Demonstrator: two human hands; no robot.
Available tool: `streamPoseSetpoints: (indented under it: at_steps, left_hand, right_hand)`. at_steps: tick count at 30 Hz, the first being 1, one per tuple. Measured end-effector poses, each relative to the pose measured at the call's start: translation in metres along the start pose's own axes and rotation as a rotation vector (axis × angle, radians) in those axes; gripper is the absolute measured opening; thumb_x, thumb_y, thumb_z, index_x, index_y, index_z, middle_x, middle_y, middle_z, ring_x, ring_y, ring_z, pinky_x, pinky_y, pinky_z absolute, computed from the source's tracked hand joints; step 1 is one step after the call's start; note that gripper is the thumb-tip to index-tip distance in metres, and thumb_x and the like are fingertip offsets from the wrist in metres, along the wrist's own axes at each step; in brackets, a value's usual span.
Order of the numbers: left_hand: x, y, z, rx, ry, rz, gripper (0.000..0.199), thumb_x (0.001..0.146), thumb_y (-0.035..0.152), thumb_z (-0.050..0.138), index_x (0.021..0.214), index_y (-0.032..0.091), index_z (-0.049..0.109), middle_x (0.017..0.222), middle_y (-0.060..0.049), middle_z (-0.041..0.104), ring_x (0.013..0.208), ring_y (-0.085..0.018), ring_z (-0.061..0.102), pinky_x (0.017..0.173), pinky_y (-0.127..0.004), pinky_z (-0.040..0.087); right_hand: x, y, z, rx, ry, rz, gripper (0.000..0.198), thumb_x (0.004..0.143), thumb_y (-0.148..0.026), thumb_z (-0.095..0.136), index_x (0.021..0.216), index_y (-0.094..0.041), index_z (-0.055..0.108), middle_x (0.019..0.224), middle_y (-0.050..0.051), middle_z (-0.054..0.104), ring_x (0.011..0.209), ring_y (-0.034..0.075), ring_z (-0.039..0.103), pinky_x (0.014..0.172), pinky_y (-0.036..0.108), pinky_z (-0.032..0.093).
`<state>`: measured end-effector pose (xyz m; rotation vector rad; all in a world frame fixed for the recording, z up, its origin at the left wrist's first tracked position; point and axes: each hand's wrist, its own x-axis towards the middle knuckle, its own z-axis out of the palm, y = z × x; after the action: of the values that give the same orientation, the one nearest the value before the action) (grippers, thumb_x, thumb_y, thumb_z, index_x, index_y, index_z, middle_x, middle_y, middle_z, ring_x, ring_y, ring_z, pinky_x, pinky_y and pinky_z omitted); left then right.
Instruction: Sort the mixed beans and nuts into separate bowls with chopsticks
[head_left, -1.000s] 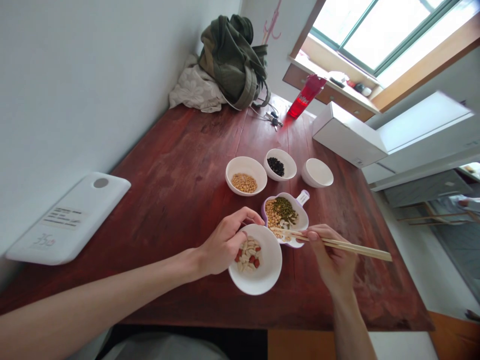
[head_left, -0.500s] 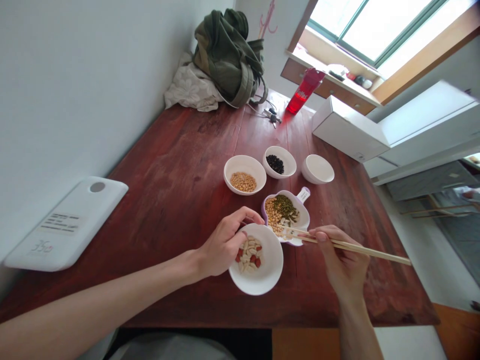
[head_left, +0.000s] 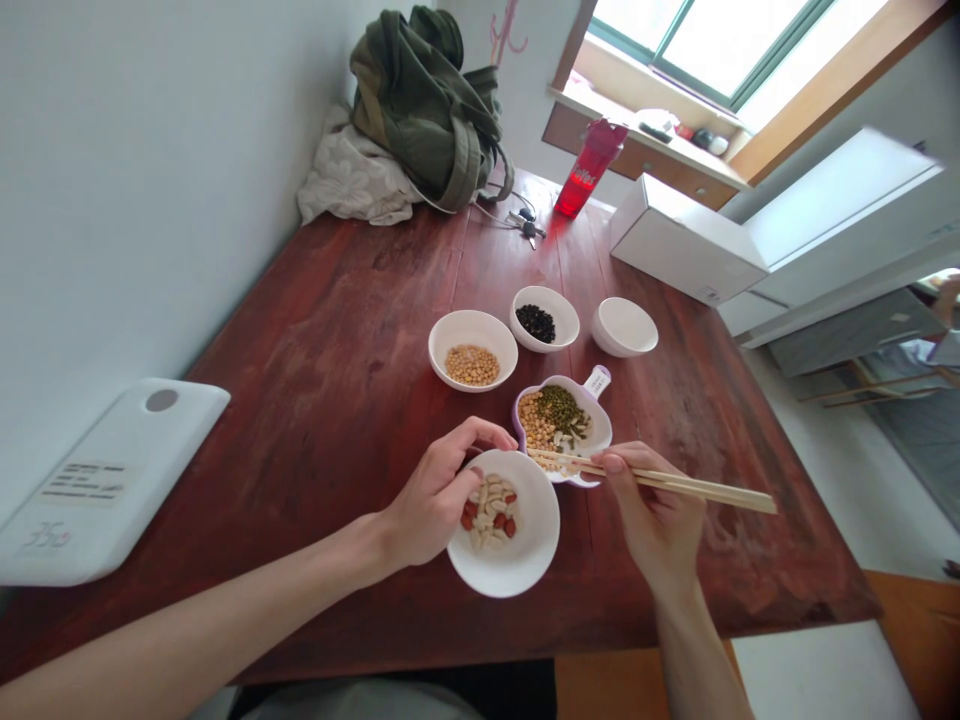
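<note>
White slab (head_left: pixel 112 482): "35", rest unclear. Red bottle (head_left: pixel 589 170), dish handle (head_left: pixel 598 381): print unreadable.

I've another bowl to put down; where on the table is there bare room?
The widest bare patch of table lies between the white flat device and the yellow-bean bowl; another, between the white box and the chopsticks. Crowded: around the purple-rimmed dish, beside the left hand, right hand and held bowl.

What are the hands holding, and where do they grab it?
The left hand holds a white bowl by its upper left rim; the right hand holds chopsticks around their middle part.
</note>
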<state>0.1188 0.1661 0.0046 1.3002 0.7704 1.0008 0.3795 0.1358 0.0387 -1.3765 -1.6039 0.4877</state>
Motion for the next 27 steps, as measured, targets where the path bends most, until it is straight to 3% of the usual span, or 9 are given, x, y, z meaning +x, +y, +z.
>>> streamPoseSetpoints:
  at_steps: [17,27]
  left_hand:
    - [0.0,-0.002,0.001,-0.024,0.001,-0.005,0.025,0.092,0.017,0.054,0.114,0.02,0.066,0.122,-0.008,0.074,0.109,-0.026,0.072,0.093,-0.038,0.057]
    - [0.0,-0.003,0.0,-0.032,-0.006,-0.026,0.023,0.095,0.019,0.054,0.115,0.019,0.066,0.122,-0.009,0.074,0.104,-0.024,0.071,0.091,-0.037,0.057]
  right_hand:
    - [0.002,0.011,-0.004,0.028,0.06,0.038,0.02,0.105,-0.026,0.072,0.089,-0.023,0.084,0.084,0.001,0.081,0.076,0.016,0.077,0.07,0.024,0.062]
    - [-0.001,0.006,-0.008,0.041,0.006,-0.024,0.018,0.105,-0.019,0.071,0.093,-0.025,0.083,0.086,0.0,0.081,0.079,0.016,0.077,0.072,0.024,0.062]
